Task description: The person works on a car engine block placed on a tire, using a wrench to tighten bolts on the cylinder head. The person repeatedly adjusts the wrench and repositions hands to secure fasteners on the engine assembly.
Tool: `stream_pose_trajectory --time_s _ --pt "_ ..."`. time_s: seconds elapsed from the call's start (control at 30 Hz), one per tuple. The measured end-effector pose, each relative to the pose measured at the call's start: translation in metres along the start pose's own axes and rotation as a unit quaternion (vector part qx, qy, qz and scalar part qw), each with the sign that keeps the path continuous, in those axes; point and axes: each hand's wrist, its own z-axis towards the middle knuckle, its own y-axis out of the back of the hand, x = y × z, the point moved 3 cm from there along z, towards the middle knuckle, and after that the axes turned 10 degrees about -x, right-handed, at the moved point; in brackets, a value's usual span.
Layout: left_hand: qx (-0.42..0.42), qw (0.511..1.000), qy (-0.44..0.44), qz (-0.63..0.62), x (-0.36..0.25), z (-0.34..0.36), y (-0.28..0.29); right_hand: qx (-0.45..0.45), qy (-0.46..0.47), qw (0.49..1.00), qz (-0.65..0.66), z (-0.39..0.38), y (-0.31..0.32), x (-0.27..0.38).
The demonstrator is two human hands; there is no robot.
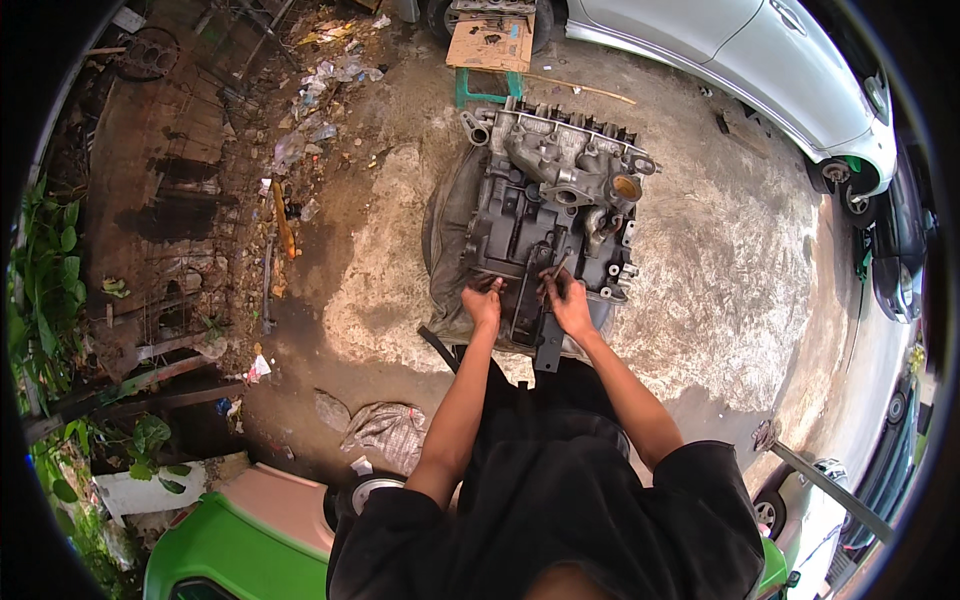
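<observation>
A large grey engine [515, 225] lies in front of me, with a cast-metal manifold [545, 155] and a round brownish opening on its far side. My left hand [483, 299] is at the near left edge of the engine, fingers pinched together; whatever is between them is too small to name. Close to the near right part, my right hand [569, 308] has its fingers closed around a thin, rod-like piece [563, 265]. Beside that hand, a long dark metal bar with holes [548, 345] runs from the engine toward my lap.
Dark cloth [452, 235] lies under the engine. Beyond it stands a green stool [487, 88] with cardboard [490, 45] and metal parts. A silver car [740, 60] is parked far right. Litter [320, 100] and scrap line the left. Behind me are a crumpled sack [385, 432] and a green vehicle [230, 545].
</observation>
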Motion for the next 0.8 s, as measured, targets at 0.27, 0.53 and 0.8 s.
stream_pose_trajectory --time_s 0.27,0.53,0.8 --pt "-0.182 0.928 -0.168 0.279 -0.016 -0.023 -0.006 0.063 -0.008 0.997 0.034 -0.003 0.000 -0.004" --pt "-0.178 0.982 0.008 0.065 0.022 0.002 0.003 0.113 0.012 0.993 0.017 0.003 0.001 -0.003" --pt "0.002 0.976 0.219 -0.019 0.008 0.011 0.009 0.117 -0.014 0.992 0.035 0.006 0.000 -0.004"
